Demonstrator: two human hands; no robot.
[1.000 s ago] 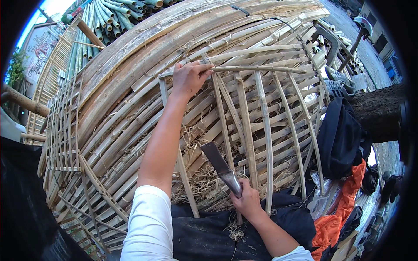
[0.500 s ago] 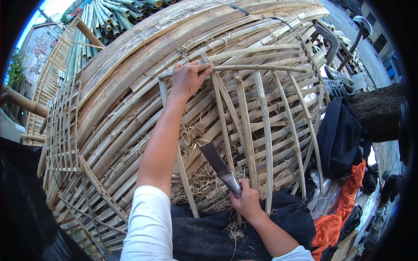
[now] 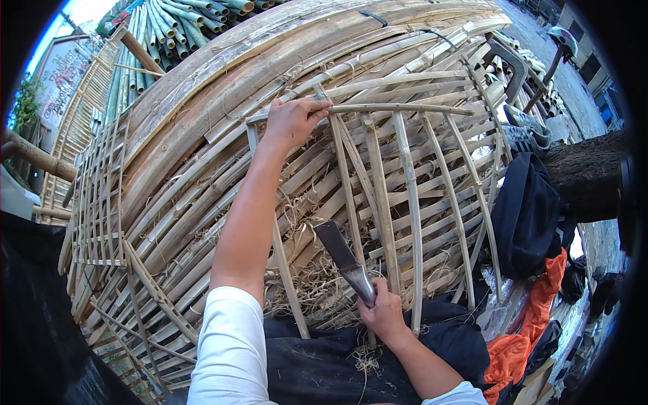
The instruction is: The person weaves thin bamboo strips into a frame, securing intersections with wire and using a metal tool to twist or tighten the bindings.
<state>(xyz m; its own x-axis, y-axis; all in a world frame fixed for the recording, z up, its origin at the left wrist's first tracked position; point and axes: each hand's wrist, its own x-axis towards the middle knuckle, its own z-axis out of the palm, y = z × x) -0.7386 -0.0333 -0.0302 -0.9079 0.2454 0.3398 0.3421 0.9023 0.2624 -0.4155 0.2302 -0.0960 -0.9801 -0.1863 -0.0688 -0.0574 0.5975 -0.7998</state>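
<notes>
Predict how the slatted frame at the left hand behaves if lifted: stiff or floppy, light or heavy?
Probably light for its size: the slats are thin, with wide gaps. Likely springy rather than rigid, as the crossbar at the left hand is slender too. The slats' lower ends may swing or splay, since no crossbar shows there.

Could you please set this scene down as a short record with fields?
Left hand: pinching the wooden crosspiece
Right hand: gripping a broad-bladed tool by its handle end
Blade: pointing up and to the left, away from the person
Slats: several, running from the crosspiece toward the person
Behind the slats: curly shavings over stacked strips
Nearest the person: black cloth
Lower right: orange cloth
Far upper left: green poles
</notes>
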